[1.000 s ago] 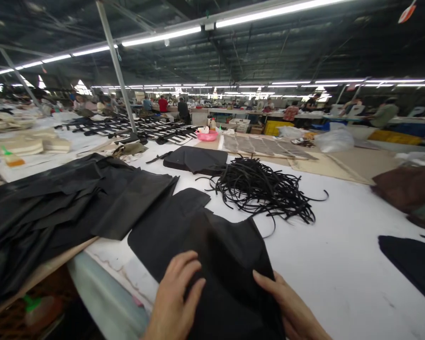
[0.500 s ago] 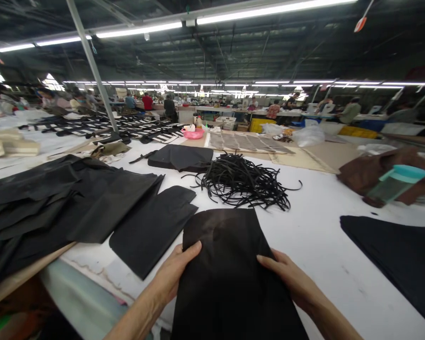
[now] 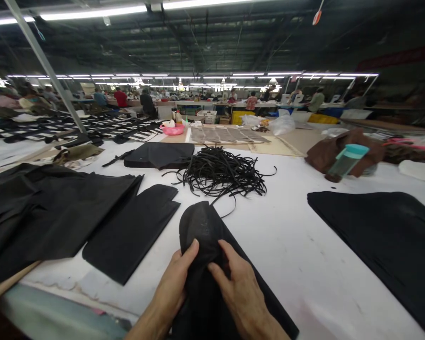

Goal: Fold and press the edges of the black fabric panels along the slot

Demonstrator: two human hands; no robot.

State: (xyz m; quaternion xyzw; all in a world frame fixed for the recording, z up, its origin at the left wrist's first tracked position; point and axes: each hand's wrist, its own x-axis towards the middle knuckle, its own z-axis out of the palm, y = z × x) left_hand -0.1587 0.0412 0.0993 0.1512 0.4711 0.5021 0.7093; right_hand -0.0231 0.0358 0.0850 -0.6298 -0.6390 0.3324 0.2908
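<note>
Right of the handheld sheet point(image 3: 204, 297), white tabletop point(image 3: 286, 255) (open along that edge)

The hall is lit from above by long white fluorescent tubes point(image 3: 94, 12), whose surfaces are washed out by glare, while the dark ribbed metal roof point(image 3: 212, 38) is left dim. The broad white tabletop point(image 3: 286, 255) is brightly lit, with soft shadows. A faint sheen is caught on the rounded end of the smooth black fabric piece point(image 3: 201, 222); its lower folds are lost in darkness. Distant detail is blurred, and the outer edges are stretched.
</note>
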